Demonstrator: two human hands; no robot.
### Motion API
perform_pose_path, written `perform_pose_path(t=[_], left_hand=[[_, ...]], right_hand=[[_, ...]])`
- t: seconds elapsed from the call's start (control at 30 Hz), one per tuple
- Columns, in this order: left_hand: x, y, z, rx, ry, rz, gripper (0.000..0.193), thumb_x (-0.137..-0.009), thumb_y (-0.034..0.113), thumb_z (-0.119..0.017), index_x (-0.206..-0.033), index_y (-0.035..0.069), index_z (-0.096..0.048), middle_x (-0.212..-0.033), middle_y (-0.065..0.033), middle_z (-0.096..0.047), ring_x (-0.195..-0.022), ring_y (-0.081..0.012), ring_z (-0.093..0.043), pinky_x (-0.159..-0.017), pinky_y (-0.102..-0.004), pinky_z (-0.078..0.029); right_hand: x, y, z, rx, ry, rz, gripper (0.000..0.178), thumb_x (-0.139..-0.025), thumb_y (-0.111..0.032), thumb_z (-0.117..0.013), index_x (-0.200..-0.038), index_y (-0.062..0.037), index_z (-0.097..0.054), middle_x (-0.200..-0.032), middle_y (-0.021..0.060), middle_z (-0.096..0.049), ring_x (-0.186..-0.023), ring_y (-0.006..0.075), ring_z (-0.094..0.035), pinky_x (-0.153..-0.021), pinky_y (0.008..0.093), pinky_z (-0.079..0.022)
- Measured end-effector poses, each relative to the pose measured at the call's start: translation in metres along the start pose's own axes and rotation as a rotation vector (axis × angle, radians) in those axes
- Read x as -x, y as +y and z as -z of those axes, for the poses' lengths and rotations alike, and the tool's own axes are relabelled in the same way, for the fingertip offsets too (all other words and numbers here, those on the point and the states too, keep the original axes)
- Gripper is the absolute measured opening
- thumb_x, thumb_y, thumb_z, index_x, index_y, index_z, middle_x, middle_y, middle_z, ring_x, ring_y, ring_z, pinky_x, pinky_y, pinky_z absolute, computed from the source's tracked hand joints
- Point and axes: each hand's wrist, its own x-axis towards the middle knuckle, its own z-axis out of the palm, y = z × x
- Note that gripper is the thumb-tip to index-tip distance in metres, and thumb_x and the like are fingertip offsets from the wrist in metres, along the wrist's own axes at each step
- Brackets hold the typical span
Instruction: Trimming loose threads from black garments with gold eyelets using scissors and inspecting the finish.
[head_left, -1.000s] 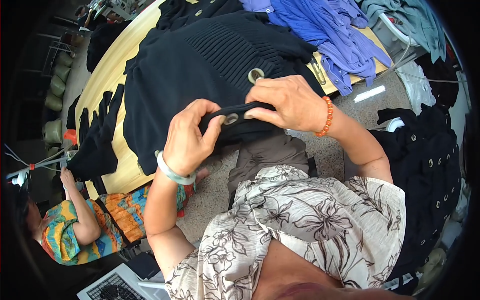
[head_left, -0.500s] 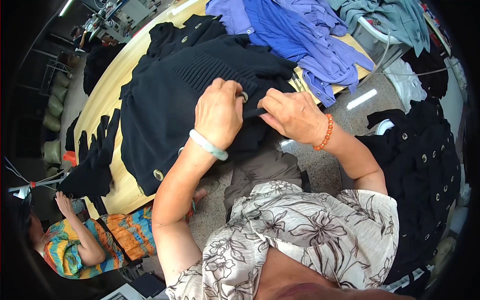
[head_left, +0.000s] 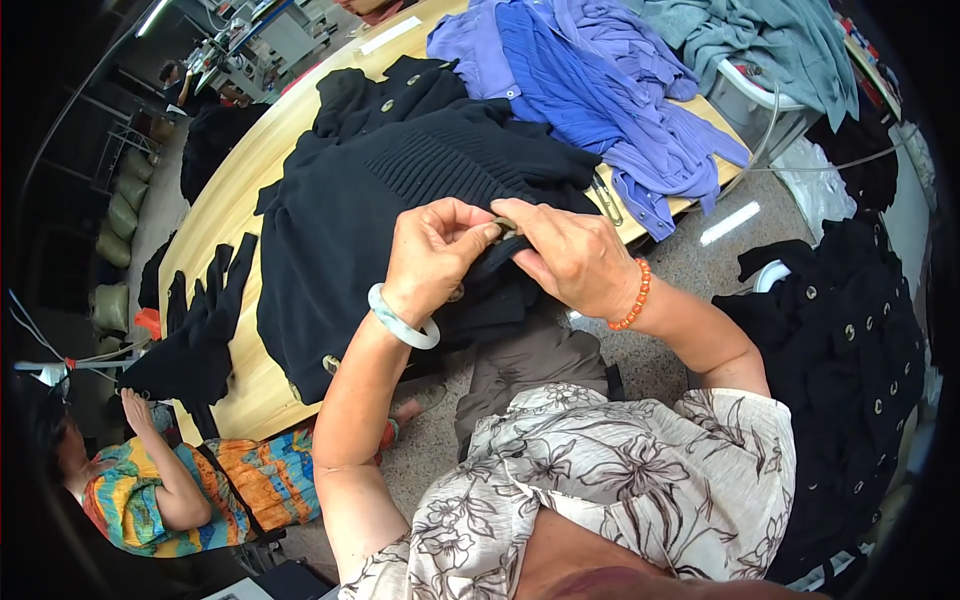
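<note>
A black knit cardigan (head_left: pixel 330 215) with a ribbed section and large round buttons is spread over the near edge of the wooden table. My left hand (head_left: pixel 432 255) is closed, thumb and forefinger pinching a brownish round button (head_left: pixel 504 227). Close against it, my right hand (head_left: pixel 575 255) is closed on the cardigan's black edge, with its fingertips also at the button. Part of the button and the edge is hidden by my fingers, so I cannot tell whether the button sits in a buttonhole.
Purple-blue garments (head_left: pixel 600 90) are heaped on the table (head_left: pixel 215 265), with small scissors-like snips (head_left: pixel 606 200) beside them. A grey-green garment (head_left: pixel 770 50) drapes over a tub at far right. Buttoned black garments (head_left: pixel 850 370) hang at right. At left, a co-worker (head_left: pixel 175 490) handles black cloth.
My hands have come together, so the fingertips of both now meet at the button. The right hand has shifted slightly left, and the left hand has turned. The whole view has shifted a little.
</note>
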Motion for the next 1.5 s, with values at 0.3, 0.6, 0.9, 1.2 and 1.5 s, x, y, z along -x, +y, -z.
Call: perform_pose_path(t=[0.3,0.6,0.9,1.2,1.5], left_hand=[[0.021,-0.005,0.000,-0.707,-0.043,-0.569,0.029,-0.074,-0.003,-0.069,-0.103,-0.005,-0.063,-0.086,-0.0152,-0.061,-0.078,-0.0298,-0.063,-0.071,-0.0337,-0.051],[0.017,-0.012,-0.004,-0.626,0.092,-0.487,0.021,-0.073,-0.006,-0.060,-0.092,0.000,-0.066,-0.080,-0.0126,-0.060,-0.075,-0.0319,-0.062,-0.067,-0.0381,-0.049],[0.015,-0.016,-0.002,-0.629,0.070,-0.497,0.019,-0.077,-0.008,-0.058,-0.092,-0.002,-0.066,-0.080,-0.0105,-0.062,-0.067,-0.0217,-0.060,-0.062,-0.0290,-0.047],[0.040,-0.016,0.002,-0.692,0.222,-0.648,0.028,-0.075,0.006,-0.070,-0.101,0.002,-0.060,-0.089,-0.0120,-0.060,-0.085,-0.0309,-0.058,-0.074,-0.0378,-0.044],[0.155,-0.041,0.084,-1.249,0.703,-0.223,0.081,-0.054,-0.003,-0.068,-0.132,0.008,-0.052,-0.120,-0.0126,-0.054,-0.120,-0.0321,-0.047,-0.102,-0.0431,-0.030]], right_hand=[[0.000,0.015,0.000,-0.140,-0.204,0.027,0.037,-0.079,-0.007,-0.067,-0.113,0.0030,-0.055,-0.089,0.0155,-0.057,-0.078,0.0335,-0.060,-0.068,0.0389,-0.050],[-0.006,0.022,0.000,-0.193,-0.235,0.030,0.023,-0.082,0.004,-0.056,-0.105,0.0033,-0.057,-0.085,0.0154,-0.057,-0.080,0.0352,-0.061,-0.068,0.0410,-0.051],[-0.006,0.028,0.003,-0.339,-0.232,0.050,0.021,-0.077,0.007,-0.058,-0.097,0.0018,-0.061,-0.082,0.0136,-0.058,-0.075,0.0333,-0.061,-0.064,0.0386,-0.049],[-0.011,0.023,-0.009,-0.848,-0.327,-0.388,0.011,-0.089,-0.011,-0.066,-0.089,-0.0007,-0.065,-0.072,-0.0009,-0.062,-0.061,0.0034,-0.050,-0.054,0.0223,-0.041],[-0.041,0.034,0.025,-1.105,0.137,-0.507,0.027,-0.096,-0.028,-0.060,-0.102,-0.0015,-0.060,-0.078,-0.0047,-0.055,-0.067,0.0023,-0.051,-0.062,0.0177,-0.043]])
